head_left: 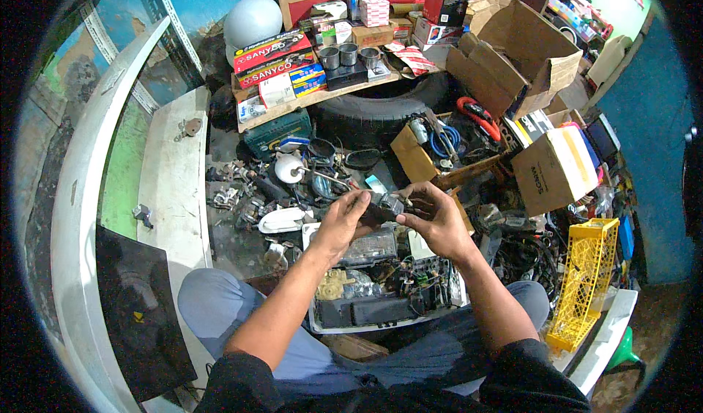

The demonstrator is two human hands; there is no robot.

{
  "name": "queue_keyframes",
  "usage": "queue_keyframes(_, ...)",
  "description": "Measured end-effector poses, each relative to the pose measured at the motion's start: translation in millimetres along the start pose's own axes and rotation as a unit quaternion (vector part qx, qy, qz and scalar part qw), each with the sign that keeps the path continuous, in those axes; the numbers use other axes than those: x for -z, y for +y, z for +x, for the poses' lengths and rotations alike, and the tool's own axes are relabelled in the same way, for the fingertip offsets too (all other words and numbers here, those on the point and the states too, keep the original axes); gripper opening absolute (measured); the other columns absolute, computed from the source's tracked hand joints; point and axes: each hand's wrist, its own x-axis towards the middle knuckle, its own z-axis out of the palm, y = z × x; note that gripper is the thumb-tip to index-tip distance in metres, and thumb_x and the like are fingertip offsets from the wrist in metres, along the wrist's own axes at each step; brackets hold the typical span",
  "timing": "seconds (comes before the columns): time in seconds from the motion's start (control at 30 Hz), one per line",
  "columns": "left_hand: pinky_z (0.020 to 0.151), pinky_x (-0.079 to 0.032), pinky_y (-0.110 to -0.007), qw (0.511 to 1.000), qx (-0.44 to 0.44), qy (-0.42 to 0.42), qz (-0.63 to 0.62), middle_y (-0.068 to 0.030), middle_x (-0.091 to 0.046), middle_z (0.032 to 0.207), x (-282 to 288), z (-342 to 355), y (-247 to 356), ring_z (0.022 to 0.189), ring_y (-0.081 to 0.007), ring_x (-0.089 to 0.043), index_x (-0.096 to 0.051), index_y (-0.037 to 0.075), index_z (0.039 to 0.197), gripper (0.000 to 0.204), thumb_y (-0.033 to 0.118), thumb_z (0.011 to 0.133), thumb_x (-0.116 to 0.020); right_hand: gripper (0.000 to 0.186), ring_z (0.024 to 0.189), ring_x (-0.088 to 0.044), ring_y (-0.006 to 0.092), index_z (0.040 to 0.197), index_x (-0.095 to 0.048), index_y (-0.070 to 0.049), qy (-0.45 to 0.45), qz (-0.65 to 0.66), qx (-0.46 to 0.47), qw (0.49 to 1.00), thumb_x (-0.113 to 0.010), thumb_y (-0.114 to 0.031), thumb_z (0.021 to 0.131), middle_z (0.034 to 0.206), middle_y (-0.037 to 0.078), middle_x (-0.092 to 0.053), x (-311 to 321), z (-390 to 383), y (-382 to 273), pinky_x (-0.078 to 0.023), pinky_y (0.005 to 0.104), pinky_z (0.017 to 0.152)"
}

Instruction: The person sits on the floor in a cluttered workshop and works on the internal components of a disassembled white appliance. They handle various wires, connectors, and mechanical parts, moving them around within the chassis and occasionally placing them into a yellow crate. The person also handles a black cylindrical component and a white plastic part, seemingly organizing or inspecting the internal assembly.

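Note:
My left hand (344, 224) and my right hand (432, 221) are raised at the middle, both closed on a small dark part (385, 206) with a greyish piece on it; its exact kind I cannot make out. Below them lies an open white case (316, 312) holding electronic parts, wires and a cream plastic piece (333, 284). Just beyond my hands are a white round mirror-like piece (288, 168) on a stalk, a small light-blue item (376, 184) and a jumble of metal parts (228, 186). A white oblong piece (278, 221) lies left of my left hand.
A board (249, 121) piled with boxes and metal cups rests over a tyre (351, 113). Cardboard boxes (545, 170) stand at the right, near a yellow plastic crate (582, 281). White panels (168, 157) line the left side. My bent legs (212, 307) frame the case.

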Motion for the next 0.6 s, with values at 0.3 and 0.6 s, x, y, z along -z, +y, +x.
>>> queue_keyframes(0.3, 0.079, -0.052, -0.031, 0.997, -0.014, 0.074, -0.013, -0.0032, -0.064, 0.107, 13, 0, -31, 0.095, -0.0121, -0.061, -0.066, 0.011, 0.119, 0.037, 0.037, 0.093, -0.074, 0.049, 0.102, -0.068, 0.0196, 0.123, -0.06, -0.001, -0.002, -0.192, 0.021, 0.981, -0.083, -0.006, 0.08, 0.109, 0.012, -0.071, -9, -11, 24, -0.056, 0.0353, 0.089)
queue_keyframes(0.6, 0.095, -0.048, -0.038, 0.966, 0.114, 0.147, 0.18, -0.0147, -0.064, 0.121, 68, -19, -126, 0.111, -0.0239, -0.06, -0.059, 0.0, 0.126, 0.064, 0.054, 0.093, -0.068, 0.046, 0.095, -0.068, 0.0418, 0.107, -0.066, 0.002, -0.115, -0.347, -0.008, 0.931, -0.083, -0.028, 0.077, 0.098, 0.024, -0.07, -63, -34, 85, -0.055, 0.0464, 0.085)
